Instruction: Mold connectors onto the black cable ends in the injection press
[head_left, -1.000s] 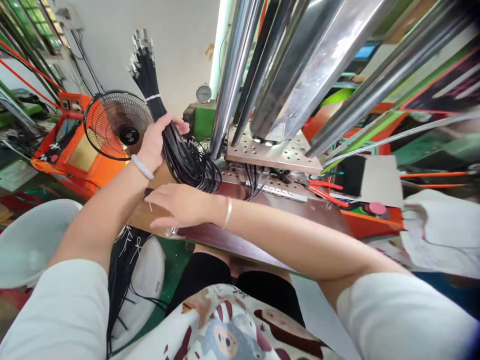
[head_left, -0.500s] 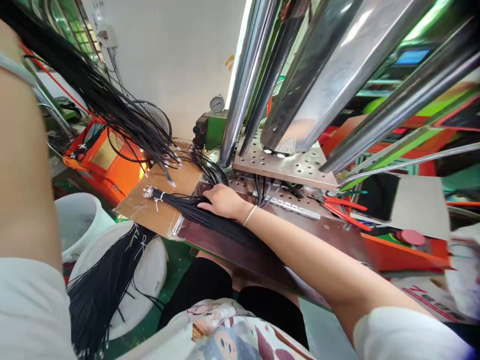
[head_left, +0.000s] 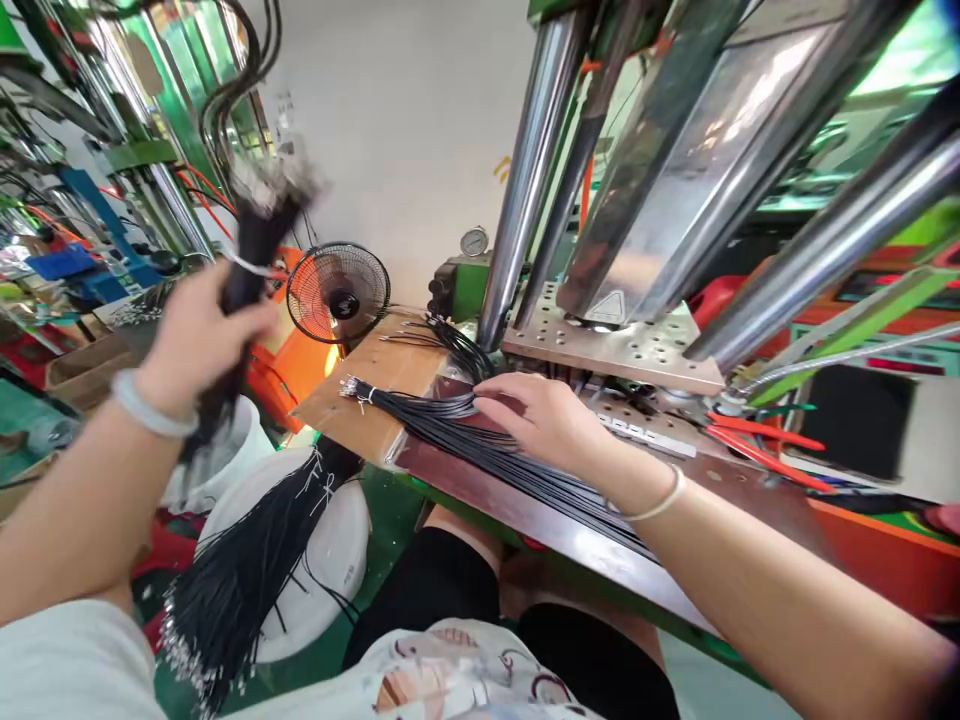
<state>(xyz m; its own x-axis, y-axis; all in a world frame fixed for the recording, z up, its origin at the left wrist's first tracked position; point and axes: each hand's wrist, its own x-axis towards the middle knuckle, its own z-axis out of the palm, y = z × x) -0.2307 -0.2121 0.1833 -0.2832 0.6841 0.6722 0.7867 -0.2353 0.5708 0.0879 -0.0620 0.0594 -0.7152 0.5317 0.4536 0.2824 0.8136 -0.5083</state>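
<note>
Raised at the left, my left hand [head_left: 196, 335] is closed around a bundle of black cables [head_left: 257, 232]. A white tie circles this bundle, and its pale connector ends at the top are blurred by motion. My right hand [head_left: 551, 420] rests over the bench with its fingers stretched out, fingertips touching black cables [head_left: 442, 428] laid lengthwise there. These are tied with white near their connector ends, which lie on a cardboard sheet [head_left: 345, 415]. Beyond them, more loose black cables [head_left: 466, 350] curve beside the press.
A press with metal columns [head_left: 534, 180] and a perforated plate [head_left: 622, 350] stands over the bench. Red-handled pliers [head_left: 765, 452] lie at right. A tied cable pile [head_left: 255, 560] drapes over a white round lid or stool [head_left: 345, 560]. A fan [head_left: 337, 292] stands behind.
My left hand has come into view at the left, holding an upright cable bundle. The long cables hanging across the upper left are gone from there. My right hand's fingers are now straighter over the bench cables.
</note>
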